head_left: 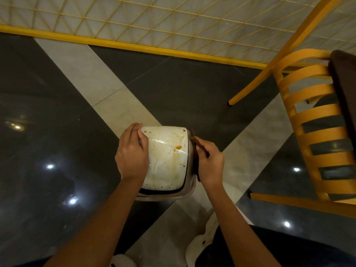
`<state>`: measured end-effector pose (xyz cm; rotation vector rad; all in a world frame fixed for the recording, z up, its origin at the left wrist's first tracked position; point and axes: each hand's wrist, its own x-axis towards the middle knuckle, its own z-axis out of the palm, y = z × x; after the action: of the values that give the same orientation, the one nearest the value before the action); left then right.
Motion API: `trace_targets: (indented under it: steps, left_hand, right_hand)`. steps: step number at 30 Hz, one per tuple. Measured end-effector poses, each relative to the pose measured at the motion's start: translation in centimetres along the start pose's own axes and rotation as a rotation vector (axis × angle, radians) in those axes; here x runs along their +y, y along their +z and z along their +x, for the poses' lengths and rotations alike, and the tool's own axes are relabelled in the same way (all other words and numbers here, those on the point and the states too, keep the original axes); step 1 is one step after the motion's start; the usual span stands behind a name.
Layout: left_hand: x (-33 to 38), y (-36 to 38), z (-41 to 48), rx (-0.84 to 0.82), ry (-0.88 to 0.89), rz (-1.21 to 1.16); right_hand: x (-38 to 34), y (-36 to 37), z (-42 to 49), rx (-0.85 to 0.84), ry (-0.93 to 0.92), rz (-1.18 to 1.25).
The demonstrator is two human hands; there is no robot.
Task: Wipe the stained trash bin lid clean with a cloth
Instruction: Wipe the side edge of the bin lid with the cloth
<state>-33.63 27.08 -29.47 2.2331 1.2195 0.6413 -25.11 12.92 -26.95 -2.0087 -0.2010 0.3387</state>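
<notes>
Nearest to us, our white slippers (200,241) stand on the floor (57,112), just behind the bin (173,197). The trash bin lid (167,157) sits on the bin directly below us, between our two arms. Our left hand (133,153) grips the lid's left edge, fingers curled over the side and thumb on top; we judge this steadies the lid so it will not swing or shift under rubbing. Our right hand (210,162) pinches a dark brown cloth (195,149) against the bin's right side, off the stained surface, so wiping the top looks not yet begun. The orange spot (178,147) and brown drips lie just beside the cloth, a short reach. Nothing lies between cloth and stains. Farther right stands a yellow slatted chair (316,132), well apart from the bin. Beyond runs a yellow lattice fence (154,22).
</notes>
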Motion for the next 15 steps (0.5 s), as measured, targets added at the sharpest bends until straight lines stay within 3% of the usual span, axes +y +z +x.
trace_targets:
  steps: [3,8,15]
  left_hand:
    - [0.0,0.0,0.2,0.001,-0.004,-0.002]
    - [-0.2,0.0,0.2,-0.012,-0.003,-0.006]
    - [-0.1,0.0,0.1,-0.004,-0.009,-0.017]
  right_hand:
    - [0.0,0.2,1.3,-0.031,0.051,-0.002]
    - [-0.1,0.8,5.6,-0.240,0.186,-0.063]
    - [-0.5,-0.3,5.6,-0.280,0.133,-0.069]
